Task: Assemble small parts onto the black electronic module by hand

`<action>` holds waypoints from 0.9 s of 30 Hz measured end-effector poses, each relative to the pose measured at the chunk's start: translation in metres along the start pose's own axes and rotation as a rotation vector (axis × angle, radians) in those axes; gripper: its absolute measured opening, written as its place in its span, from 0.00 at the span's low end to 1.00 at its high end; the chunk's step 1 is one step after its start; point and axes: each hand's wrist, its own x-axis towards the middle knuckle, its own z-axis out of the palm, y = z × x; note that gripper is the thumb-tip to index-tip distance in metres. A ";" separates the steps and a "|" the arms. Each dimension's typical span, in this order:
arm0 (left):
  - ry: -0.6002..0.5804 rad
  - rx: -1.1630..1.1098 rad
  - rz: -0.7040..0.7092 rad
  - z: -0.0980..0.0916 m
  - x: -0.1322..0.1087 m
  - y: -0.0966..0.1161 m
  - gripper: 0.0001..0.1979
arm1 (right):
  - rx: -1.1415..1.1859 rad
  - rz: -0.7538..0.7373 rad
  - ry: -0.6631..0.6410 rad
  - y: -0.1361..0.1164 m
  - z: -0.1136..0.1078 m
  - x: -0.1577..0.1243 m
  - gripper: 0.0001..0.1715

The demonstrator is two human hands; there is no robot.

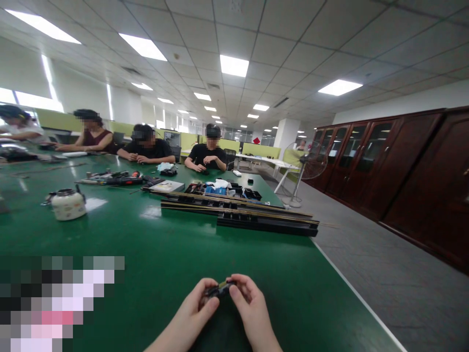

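A small dark object (221, 289) with a greenish part on top is held between both hands, above the green table near its front edge. My left hand (196, 309) has its thumb and fingers closed on the object's left end. At the right end, my right hand (249, 304) pinches it between thumb and fingers. The object's underside is hidden, and its details are too small to make out.
Long black rails (267, 225) with thin brass-coloured rods lie ahead on the green table (146, 264). A cream pot (69, 204) stands at left. Tools (120, 178) and small parts lie farther back. Several people sit beyond. The table's right edge runs diagonally.
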 end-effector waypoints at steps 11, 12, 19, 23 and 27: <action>-0.016 -0.125 -0.067 -0.003 0.005 -0.002 0.20 | -0.174 -0.017 -0.107 0.005 -0.001 -0.003 0.19; -0.024 -0.138 -0.059 -0.003 0.005 0.000 0.19 | -0.199 -0.030 -0.119 0.005 -0.002 -0.002 0.18; -0.029 -0.203 -0.095 -0.002 0.002 0.009 0.22 | -0.250 -0.001 -0.221 0.002 -0.007 -0.002 0.16; -0.064 -0.247 -0.075 -0.003 0.001 0.004 0.22 | -0.266 0.009 -0.220 -0.002 -0.005 -0.002 0.14; -0.062 -0.233 -0.061 -0.003 0.001 0.000 0.19 | -0.238 -0.019 -0.178 -0.001 -0.003 -0.003 0.14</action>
